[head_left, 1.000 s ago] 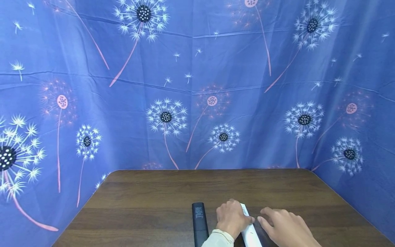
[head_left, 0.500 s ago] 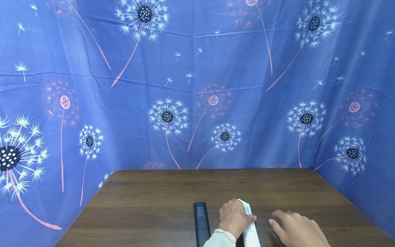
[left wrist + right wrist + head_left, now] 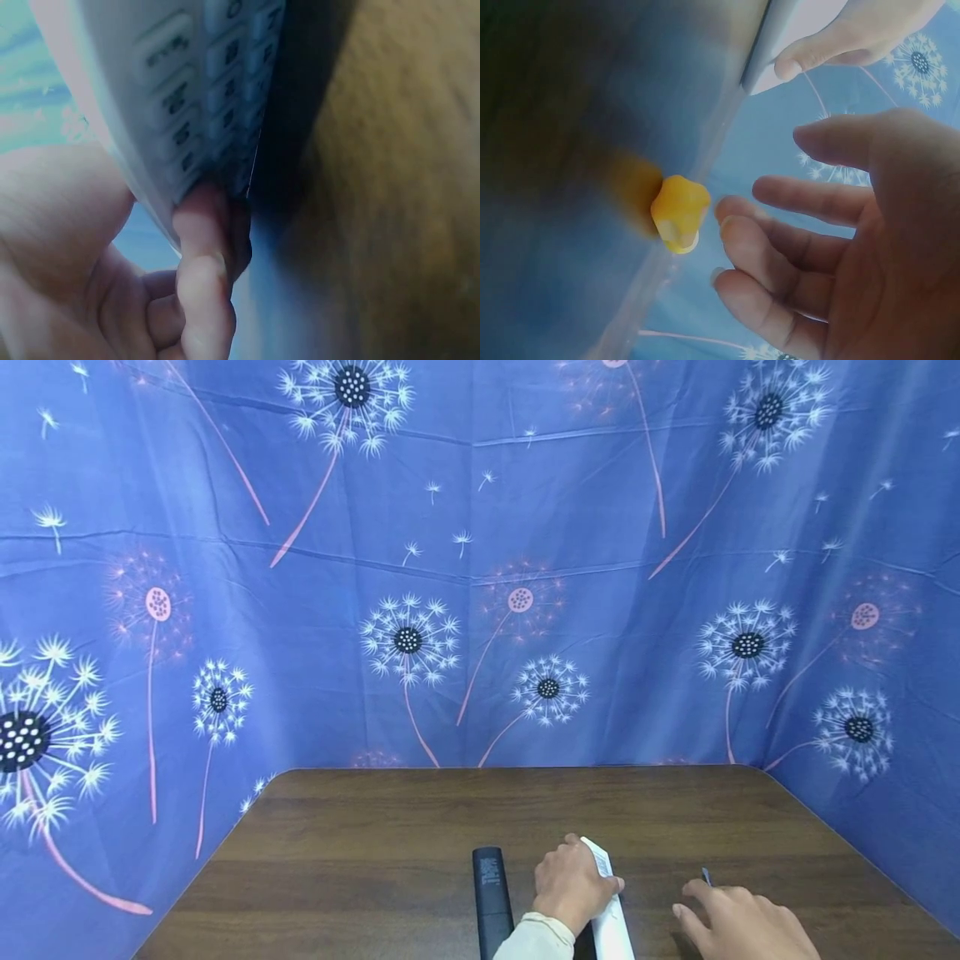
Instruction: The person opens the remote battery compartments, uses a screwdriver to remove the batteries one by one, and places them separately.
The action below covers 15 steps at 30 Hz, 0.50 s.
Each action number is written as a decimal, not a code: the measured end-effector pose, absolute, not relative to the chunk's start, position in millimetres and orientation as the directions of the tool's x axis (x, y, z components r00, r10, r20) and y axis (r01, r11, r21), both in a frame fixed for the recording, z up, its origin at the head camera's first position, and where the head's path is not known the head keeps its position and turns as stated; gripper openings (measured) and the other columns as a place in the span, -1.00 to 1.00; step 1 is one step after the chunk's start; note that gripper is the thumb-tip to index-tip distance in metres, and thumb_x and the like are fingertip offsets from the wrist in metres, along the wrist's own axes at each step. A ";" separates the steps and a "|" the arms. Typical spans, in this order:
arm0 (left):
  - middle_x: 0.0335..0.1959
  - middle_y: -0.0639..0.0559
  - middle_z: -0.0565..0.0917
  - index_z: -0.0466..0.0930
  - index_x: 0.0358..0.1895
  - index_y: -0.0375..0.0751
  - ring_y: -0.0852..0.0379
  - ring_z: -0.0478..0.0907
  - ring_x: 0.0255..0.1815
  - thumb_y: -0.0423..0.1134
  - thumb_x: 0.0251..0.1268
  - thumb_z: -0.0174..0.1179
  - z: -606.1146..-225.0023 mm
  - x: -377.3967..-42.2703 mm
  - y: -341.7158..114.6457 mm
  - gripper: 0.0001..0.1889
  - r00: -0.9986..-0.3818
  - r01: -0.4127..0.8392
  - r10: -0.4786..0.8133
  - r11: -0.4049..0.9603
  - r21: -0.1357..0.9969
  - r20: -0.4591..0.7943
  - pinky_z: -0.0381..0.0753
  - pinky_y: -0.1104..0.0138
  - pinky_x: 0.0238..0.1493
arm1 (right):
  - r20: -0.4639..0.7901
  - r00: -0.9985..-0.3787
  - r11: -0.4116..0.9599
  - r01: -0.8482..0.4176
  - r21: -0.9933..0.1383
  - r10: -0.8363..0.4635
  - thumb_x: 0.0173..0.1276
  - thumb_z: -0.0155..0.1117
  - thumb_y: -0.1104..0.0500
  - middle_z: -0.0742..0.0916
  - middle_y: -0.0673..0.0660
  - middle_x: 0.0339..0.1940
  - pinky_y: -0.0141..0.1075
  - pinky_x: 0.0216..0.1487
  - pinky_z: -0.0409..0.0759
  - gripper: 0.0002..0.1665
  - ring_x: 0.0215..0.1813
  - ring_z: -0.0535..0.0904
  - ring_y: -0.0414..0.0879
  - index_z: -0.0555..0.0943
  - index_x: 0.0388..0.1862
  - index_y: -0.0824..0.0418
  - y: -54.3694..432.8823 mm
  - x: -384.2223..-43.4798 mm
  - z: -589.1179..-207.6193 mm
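My left hand [image 3: 570,885] grips a white remote control [image 3: 612,931] on its edge near the table. The left wrist view shows the remote's rubbery buttons [image 3: 180,101], with fingertips at its lower end. Right of it, my right hand [image 3: 750,922] hovers with fingers loosely bent. In the right wrist view a small yellow lobed thing [image 3: 681,206] rests on the table just ahead of the right fingertips, apparently apart from them; its kind is unclear. A slim grey tip [image 3: 707,877] shows beyond the right fingers in the head view.
A long black bar with printed text [image 3: 492,889], like a remote lying face down, is left of my left hand. The wooden table [image 3: 360,835] reaches back to a blue dandelion-print cloth [image 3: 300,693] hanging behind and at both sides.
My right hand has moved right, away from the white remote, and the slim grey tip has come into sight beyond its fingers. The left hand keeps hold of the remote.
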<state>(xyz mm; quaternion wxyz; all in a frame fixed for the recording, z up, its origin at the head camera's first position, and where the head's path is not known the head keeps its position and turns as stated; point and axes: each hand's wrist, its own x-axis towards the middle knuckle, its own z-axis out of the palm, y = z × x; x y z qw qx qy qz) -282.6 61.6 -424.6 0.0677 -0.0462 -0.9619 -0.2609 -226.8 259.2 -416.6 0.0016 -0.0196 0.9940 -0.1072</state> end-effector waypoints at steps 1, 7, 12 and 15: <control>-0.48 -0.16 0.64 0.55 0.05 -0.37 -0.09 0.64 -0.39 0.19 -0.17 0.57 -424.9 -282.8 61.2 -0.19 -0.987 0.127 0.055 0.853 0.507 0.154 0.60 0.09 -0.33 | -0.008 -0.999 0.976 -0.034 -0.213 -0.036 0.38 0.27 -0.25 0.72 -0.02 -0.33 0.09 -0.39 0.55 -0.56 -0.36 0.66 -0.01 0.67 -0.03 0.05 259.7 -227.0 -416.7; -0.47 -0.15 0.63 0.53 0.01 -0.36 -0.10 0.64 -0.35 0.16 -0.18 0.58 -427.3 -283.2 59.2 -0.22 -0.986 0.138 0.062 0.823 0.550 0.155 0.58 0.07 -0.27 | -0.053 -0.998 0.981 -0.029 -0.191 -0.040 0.33 0.30 -0.28 0.75 0.05 -0.23 0.17 -0.33 0.55 -0.50 -0.27 0.69 0.08 0.67 -0.03 0.06 261.6 -227.9 -418.5; -0.46 -0.15 0.63 0.53 0.02 -0.37 -0.12 0.64 -0.34 0.15 -0.18 0.58 -428.5 -282.8 58.7 -0.22 -0.984 0.149 0.067 0.811 0.565 0.163 0.57 0.05 -0.24 | -0.084 -0.996 0.984 -0.019 -0.175 -0.034 0.32 0.29 -0.31 0.75 0.08 -0.22 0.21 -0.32 0.54 -0.46 -0.25 0.68 0.10 0.67 -0.01 0.07 266.1 -229.1 -421.3; -0.45 -0.15 0.64 0.53 0.05 -0.38 -0.12 0.64 -0.33 0.15 -0.17 0.58 -427.9 -282.8 58.3 -0.20 -0.985 0.149 0.070 0.807 0.571 0.158 0.57 0.05 -0.22 | -0.110 -0.994 0.984 -0.009 -0.176 -0.028 0.31 0.29 -0.32 0.74 0.09 -0.21 0.20 -0.31 0.54 -0.43 -0.25 0.68 0.10 0.67 0.01 0.09 270.5 -230.1 -423.2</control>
